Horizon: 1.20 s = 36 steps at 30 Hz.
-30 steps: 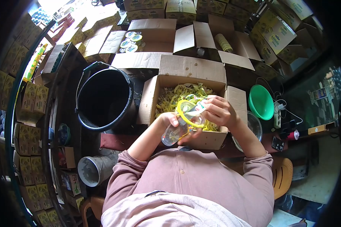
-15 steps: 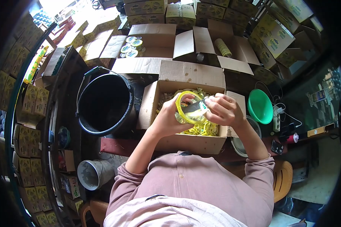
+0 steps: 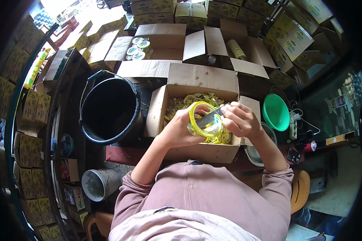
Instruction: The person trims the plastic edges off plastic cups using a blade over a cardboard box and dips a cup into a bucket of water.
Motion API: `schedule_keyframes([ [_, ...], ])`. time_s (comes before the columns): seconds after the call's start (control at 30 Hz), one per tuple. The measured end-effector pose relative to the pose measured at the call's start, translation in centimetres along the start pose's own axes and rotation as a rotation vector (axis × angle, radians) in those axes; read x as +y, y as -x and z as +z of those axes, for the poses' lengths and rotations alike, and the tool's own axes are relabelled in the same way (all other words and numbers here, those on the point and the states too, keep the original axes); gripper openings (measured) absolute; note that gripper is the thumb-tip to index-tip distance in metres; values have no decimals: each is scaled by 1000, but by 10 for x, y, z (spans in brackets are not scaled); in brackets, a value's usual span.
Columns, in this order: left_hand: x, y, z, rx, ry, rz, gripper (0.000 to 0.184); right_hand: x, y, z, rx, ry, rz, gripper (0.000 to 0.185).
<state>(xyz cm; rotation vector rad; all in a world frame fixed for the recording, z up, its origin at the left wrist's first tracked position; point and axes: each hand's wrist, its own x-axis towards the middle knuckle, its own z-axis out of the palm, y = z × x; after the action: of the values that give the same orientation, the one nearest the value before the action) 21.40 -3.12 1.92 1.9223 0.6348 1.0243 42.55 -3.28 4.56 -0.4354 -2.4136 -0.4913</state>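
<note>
My left hand (image 3: 180,126) is wrapped round a clear plastic jar (image 3: 192,127) with a yellow rim, its mouth tilted toward the right. Pinched in my right hand (image 3: 240,119) is a dark flat blade (image 3: 207,119), which reaches into the mouth of the jar. A small piece with green and white print shows by the blade's side. Both hands are above an open cardboard box (image 3: 203,154) holding yellow-green shreds (image 3: 177,105).
A black bucket (image 3: 136,120) stands left of the box, and a grey bucket (image 3: 96,185) lower left. To the right are a green bowl (image 3: 276,112) and a clear bowl (image 3: 255,156). Open cartons (image 3: 161,68) with lids (image 3: 138,47) stand behind.
My left hand has shifted up and now grips the jar's side, with the jar's mouth turned to the right. The blade, formerly hard to see, now shows inside the mouth.
</note>
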Motion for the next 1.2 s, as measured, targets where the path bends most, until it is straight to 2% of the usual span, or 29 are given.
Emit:
schedule_keyframes([
  [0.5,-6,0,1,-92,140,-46,47,-6,7,10,12,-40,33,14],
  [0.6,-15,1,0,-178,131,-84,60,-7,7,11,9,-49,40,14],
  [0.9,-23,7,2,-254,341,-215,70,-9,10,14,2,-79,47,15],
  [1.0,-24,7,-1,-296,286,-216,72,-10,13,16,-7,-78,56,14],
  [1.1,-21,14,3,-217,325,-189,65,-10,10,16,-6,-68,49,14],
  [1.2,-20,16,1,-343,537,-311,64,-10,9,16,21,-57,40,14],
])
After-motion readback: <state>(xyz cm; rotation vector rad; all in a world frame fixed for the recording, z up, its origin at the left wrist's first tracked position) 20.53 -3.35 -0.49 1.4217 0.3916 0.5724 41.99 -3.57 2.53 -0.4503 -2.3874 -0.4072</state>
